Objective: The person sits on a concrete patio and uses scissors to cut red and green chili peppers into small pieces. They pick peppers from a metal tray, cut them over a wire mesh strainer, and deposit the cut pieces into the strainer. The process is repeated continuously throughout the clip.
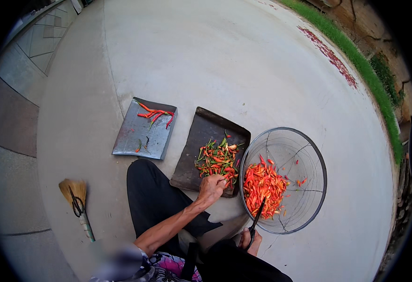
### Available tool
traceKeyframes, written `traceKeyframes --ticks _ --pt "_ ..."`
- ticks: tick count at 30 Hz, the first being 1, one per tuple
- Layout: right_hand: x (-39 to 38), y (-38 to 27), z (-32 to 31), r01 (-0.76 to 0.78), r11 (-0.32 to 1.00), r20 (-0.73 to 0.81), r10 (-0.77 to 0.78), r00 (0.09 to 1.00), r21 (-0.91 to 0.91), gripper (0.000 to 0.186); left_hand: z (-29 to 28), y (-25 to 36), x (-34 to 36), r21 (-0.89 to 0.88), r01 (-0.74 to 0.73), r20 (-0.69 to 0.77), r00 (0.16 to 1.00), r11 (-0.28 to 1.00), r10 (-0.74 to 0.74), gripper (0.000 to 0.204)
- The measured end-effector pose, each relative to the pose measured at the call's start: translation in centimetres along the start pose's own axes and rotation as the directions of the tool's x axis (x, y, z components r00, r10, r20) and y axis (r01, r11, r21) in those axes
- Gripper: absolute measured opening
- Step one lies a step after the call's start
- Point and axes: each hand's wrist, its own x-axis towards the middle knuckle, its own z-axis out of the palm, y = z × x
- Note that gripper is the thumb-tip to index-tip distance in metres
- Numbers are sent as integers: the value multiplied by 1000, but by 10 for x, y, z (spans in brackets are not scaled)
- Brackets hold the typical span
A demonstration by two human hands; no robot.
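Note:
My left hand (212,189) reaches over the near edge of a dark metal pan (205,129), its fingers pinched together beside a pile of chili tops and pieces (217,157) in green, orange and red. What sits between those fingertips, if anything, is too small to make out. My right hand (251,239) grips a pair of black scissors (258,216), whose blades point up over the near left rim of a round wire basket (325,178). A heap of red-orange chilies (264,188) fills the basket's left side, and a few loose ones lie farther right in it.
A silver dustpan (138,129) left of the dark pan holds several long red chilies (156,113). A small broom (74,189) lies at left with another pair of scissors (78,207) on it. Red bits (330,56) are spread beside the grass strip (351,61).

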Motion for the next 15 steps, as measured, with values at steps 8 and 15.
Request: traceKeyframes --ticks 8,15 --pt "6 5 -5 61 998 -89 -60 994 6 32 -112 -60 108 306 -1 -361 925 952 117 22" --pt "15 8 1 53 996 -65 -58 996 -70 30 -208 -145 194 651 276 -507 851 707 135 20"
